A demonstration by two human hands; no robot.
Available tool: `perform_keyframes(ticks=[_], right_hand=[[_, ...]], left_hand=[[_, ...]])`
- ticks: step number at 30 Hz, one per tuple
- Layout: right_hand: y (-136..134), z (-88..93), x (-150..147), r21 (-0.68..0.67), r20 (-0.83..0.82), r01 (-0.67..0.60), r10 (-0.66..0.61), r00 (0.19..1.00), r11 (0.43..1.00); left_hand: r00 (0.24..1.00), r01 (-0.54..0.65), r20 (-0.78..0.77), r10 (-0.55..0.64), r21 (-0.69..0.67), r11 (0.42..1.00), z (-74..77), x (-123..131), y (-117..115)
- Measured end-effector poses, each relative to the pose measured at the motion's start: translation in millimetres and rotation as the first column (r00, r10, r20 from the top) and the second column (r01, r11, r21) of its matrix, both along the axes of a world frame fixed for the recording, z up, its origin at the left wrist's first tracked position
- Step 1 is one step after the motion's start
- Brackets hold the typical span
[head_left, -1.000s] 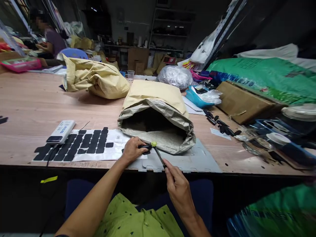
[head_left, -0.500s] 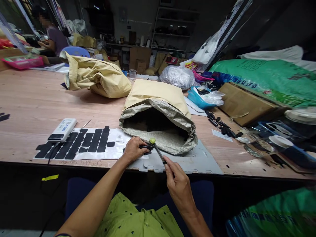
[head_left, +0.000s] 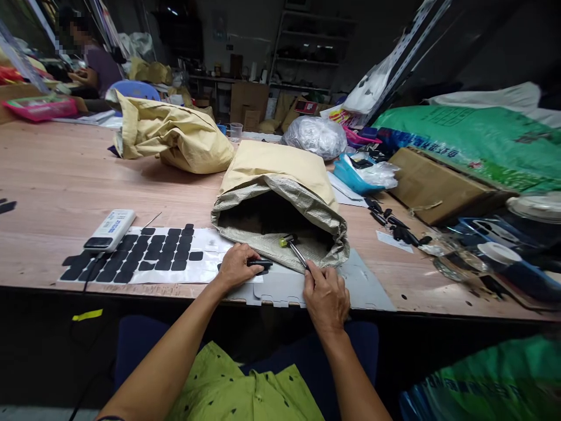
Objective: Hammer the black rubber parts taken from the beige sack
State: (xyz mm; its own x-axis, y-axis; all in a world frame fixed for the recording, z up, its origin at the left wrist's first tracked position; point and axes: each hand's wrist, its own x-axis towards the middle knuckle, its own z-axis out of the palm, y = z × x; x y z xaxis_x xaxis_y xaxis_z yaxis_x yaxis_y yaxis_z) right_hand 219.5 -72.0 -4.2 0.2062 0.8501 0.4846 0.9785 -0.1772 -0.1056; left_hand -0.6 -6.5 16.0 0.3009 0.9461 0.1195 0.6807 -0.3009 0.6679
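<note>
My left hand [head_left: 234, 266] rests on the table edge, fingers closed on a small black part [head_left: 259, 264] lying on a grey sheet [head_left: 350, 289]. My right hand [head_left: 326, 295] grips the thin handle of a small hammer [head_left: 293, 248] whose yellow-green head is raised in front of the open woven sack [head_left: 280, 225]. To the left of my left hand a white backing sheet with several black square pads [head_left: 144, 254] lies flat, with a white remote-like device [head_left: 109, 228] at its left end.
A crumpled tan bag [head_left: 170, 137] and a clear plastic bag [head_left: 313, 137] sit farther back. A cardboard box [head_left: 432, 181], loose black parts [head_left: 394, 225] and a green sack [head_left: 464, 140] fill the right. Another person [head_left: 90, 64] works at far left.
My right hand has moved forward onto the table edge and the hammer head has swung away from the black part toward the sack mouth. My left hand has stayed put.
</note>
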Motion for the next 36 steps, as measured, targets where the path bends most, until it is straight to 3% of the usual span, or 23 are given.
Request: perform_keyframes(ticks=[4,10,14,18,22,26,31,36], right_hand=[[-1.1,-0.4,-2.6,0.013,-0.004,0.012,-0.012,1.0,1.0],[-1.9,-0.9,-2.7,0.016,-0.011,0.002,-0.002,1.0,1.0],[-2.5,-0.2,-3.3,0.018,-0.028,-0.003,0.003,1.0,1.0],[-2.0,-0.4,-3.5,0.009,-0.029,-0.004,0.004,1.0,1.0],[-1.2,-2.9,-3.2,0.012,-0.016,0.008,-0.007,1.0,1.0],[-0.3,-4.7,-3.0,0.029,0.007,0.013,-0.013,1.0,1.0],[0.2,-2.7,-3.8,0.021,0.02,0.008,-0.008,1.0,1.0],[-0.2,-1.3,-4.1,0.003,0.026,0.007,-0.007,1.0,1.0]], left_hand=[[0.996,0.084,0.005,-0.084,-0.065,0.994,11.1,-6.0,-2.0],[0.911,0.406,-0.007,-0.412,-0.161,0.9,32.8,-29.8,-40.9],[0.886,0.414,-0.17,-0.43,-0.126,0.902,21.6,-37.2,-74.4],[0.902,0.383,-0.172,-0.395,-0.099,0.918,17.8,-34.6,-81.7],[0.946,0.324,0.056,-0.32,-0.083,0.942,31.9,-18.4,-52.0],[0.98,0.023,0.198,-0.016,-0.029,0.999,36.4,10.3,9.9],[0.964,-0.264,0.008,0.264,-0.049,0.963,26.5,43.2,78.5],[0.901,-0.403,-0.223,0.372,-0.112,0.908,12.1,54.4,90.2]])
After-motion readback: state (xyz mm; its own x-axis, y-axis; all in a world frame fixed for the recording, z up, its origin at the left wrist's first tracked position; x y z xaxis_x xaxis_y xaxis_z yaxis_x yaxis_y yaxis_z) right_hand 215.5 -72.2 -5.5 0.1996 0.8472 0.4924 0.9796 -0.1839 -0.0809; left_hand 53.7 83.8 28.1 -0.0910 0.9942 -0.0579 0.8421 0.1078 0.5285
